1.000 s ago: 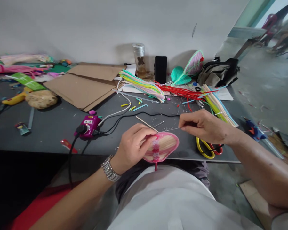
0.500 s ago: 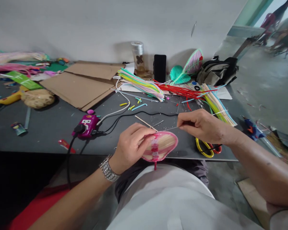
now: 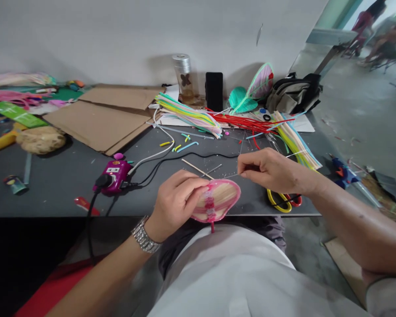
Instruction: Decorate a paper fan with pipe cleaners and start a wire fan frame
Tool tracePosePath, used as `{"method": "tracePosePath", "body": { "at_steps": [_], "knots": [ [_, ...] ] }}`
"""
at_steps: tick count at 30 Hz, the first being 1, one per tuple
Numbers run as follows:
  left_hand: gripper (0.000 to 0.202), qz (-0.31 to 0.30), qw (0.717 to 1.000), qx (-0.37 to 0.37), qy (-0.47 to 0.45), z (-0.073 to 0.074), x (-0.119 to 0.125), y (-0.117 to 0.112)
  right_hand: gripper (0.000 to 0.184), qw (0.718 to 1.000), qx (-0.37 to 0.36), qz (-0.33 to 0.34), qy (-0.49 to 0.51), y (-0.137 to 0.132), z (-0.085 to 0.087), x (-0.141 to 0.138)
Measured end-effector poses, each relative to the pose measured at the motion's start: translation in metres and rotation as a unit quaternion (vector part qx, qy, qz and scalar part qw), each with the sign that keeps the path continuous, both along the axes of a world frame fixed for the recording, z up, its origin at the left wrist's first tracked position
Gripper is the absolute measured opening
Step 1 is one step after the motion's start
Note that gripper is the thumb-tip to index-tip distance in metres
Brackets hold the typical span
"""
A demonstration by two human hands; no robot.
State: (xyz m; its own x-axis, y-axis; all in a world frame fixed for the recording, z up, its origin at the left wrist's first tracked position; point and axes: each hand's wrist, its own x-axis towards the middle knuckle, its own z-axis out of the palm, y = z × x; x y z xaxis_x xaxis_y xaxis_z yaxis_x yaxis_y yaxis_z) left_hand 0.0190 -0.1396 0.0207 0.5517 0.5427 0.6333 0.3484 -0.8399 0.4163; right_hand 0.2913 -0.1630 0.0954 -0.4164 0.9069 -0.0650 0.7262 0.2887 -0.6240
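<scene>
My left hand (image 3: 176, 198) pinches the upper left edge of a petal-shaped piece (image 3: 230, 201). The piece has a fuzzy pink pipe-cleaner rim, a pale striped middle with a pink-red band down it, and a short red stem at the bottom. Closed in a pinch, my right hand (image 3: 272, 171) grips one end of a thin wire or thread (image 3: 231, 176), which runs toward the top of the piece. Its far end is hard to make out. Beyond the piece lies a thin wooden stick (image 3: 196, 168). Scissors (image 3: 280, 203) with yellow and red handles lie below my right wrist.
A purple power adapter (image 3: 119, 174) with cords sits at left. Cardboard (image 3: 102, 119), pipe-cleaner bundles (image 3: 188, 114), a bottle (image 3: 184, 77), a phone (image 3: 214, 91), a leaf-shaped craft (image 3: 244, 102) and a bag (image 3: 293, 94) line the back. A blue glue gun (image 3: 345, 174) lies right.
The view has shifted slightly, so most things sit a little further left. Both hands keep nearly the same pose and hold, with the strand still stretched between them.
</scene>
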Motion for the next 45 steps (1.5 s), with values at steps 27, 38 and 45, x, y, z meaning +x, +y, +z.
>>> {"method": "tracePosePath", "body": {
  "at_steps": [27,38,45],
  "knots": [
    [0.016,0.047,0.998,-0.043,-0.012,-0.009,-0.009,0.006,0.015,0.976,-0.055,-0.075,0.197,0.0,-0.048,0.017],
    [0.013,0.06,0.997,-0.054,-0.01,-0.018,-0.016,0.008,0.01,0.975,-0.038,-0.093,0.2,-0.008,-0.068,0.003],
    [0.01,0.072,0.995,-0.062,-0.011,-0.026,-0.022,0.011,0.017,0.913,-0.093,-0.204,0.34,-0.02,-0.097,-0.013]
  ]
}}
